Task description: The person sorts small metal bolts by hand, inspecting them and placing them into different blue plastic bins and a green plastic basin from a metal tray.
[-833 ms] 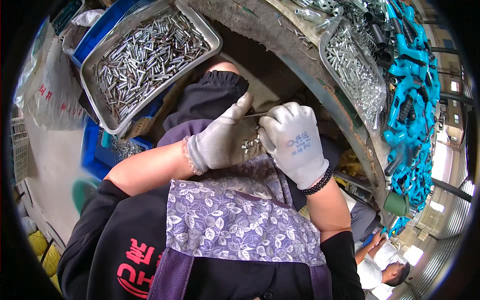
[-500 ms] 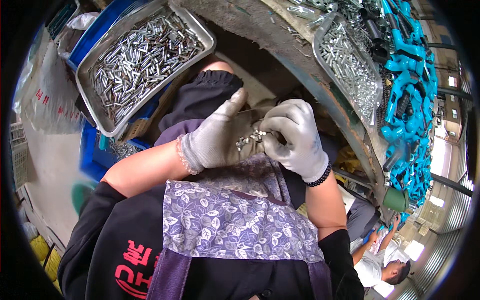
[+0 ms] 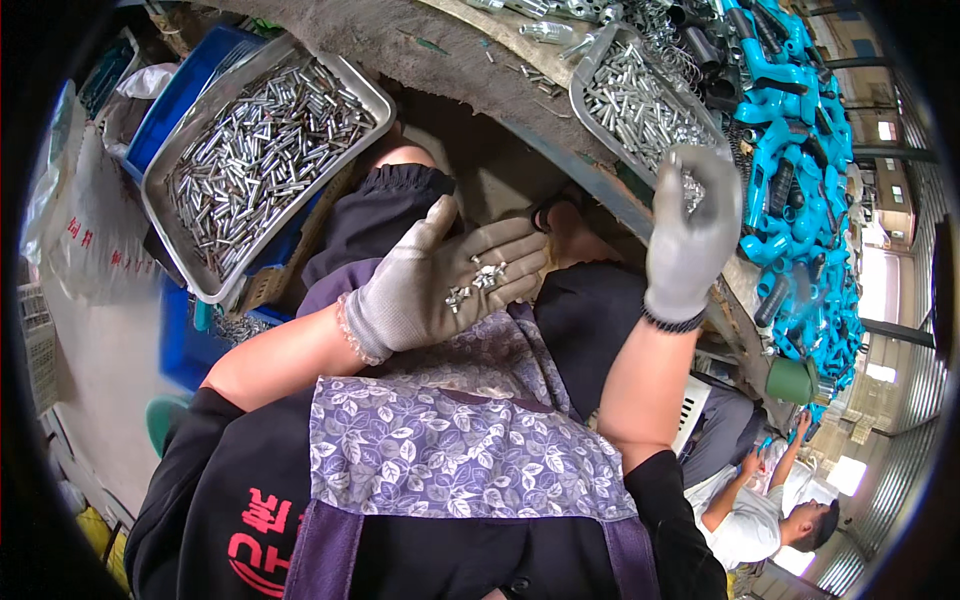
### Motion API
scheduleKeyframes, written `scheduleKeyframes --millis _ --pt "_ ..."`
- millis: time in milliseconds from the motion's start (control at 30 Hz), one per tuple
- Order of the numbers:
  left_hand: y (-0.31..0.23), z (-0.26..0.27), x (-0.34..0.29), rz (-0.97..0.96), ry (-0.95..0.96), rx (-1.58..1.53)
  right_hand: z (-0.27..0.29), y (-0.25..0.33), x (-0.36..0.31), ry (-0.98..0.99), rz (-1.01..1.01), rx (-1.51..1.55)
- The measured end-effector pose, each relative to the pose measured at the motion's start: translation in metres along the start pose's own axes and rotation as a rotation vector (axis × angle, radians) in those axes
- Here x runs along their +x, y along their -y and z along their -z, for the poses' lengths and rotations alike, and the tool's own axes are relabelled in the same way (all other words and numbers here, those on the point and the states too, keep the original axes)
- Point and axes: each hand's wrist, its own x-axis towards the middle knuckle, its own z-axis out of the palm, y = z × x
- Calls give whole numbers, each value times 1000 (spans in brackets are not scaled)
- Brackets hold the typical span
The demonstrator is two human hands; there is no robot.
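Observation:
My left hand (image 3: 440,285), in a grey-white work glove, is held palm up with its fingers stretched out. Several small silvery metal pieces (image 3: 487,276) lie loose on its palm and finger bases. To the right, my gloved right hand (image 3: 693,235) is raised at the near edge of a metal tray (image 3: 577,95) of short silvery pins (image 3: 640,95) on the bench. Its thumb and fingers curl into a ring, through which shiny metal shows. The fingertips are blurred, and whatever they may pinch cannot be made out.
At the left, a large metal tray (image 3: 150,190) of metal pins rests over blue crates (image 3: 190,85). The worn bench (image 3: 400,50) curves across the top. Turquoise tool housings (image 3: 790,190) pile up at the right. A co-worker (image 3: 750,515) sits at lower right, beyond a green container (image 3: 790,380).
My right hand has left my left palm and moved up and right to the bench tray. My left hand has opened flatter, its fingers now extended. The view has shifted slightly.

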Motion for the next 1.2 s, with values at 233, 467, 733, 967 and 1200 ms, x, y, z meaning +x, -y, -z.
scheduleKeyframes --millis 233,467,733,967,1200 --pt "-5 -10 1 -49 29 -22 -4 17 -27 -49 -178 157" --pt "-13 -67 19 -222 -41 140 11 34 -95 46 -234 178" --pt "-13 -163 164 -410 -8 670 19 48 -106 -41 -200 98" --pt "-33 -144 206 -402 177 1617 27 48 -121 -91 -245 89" --pt "-95 -170 136 -443 271 2302 34 28 -138 -74 -292 93"
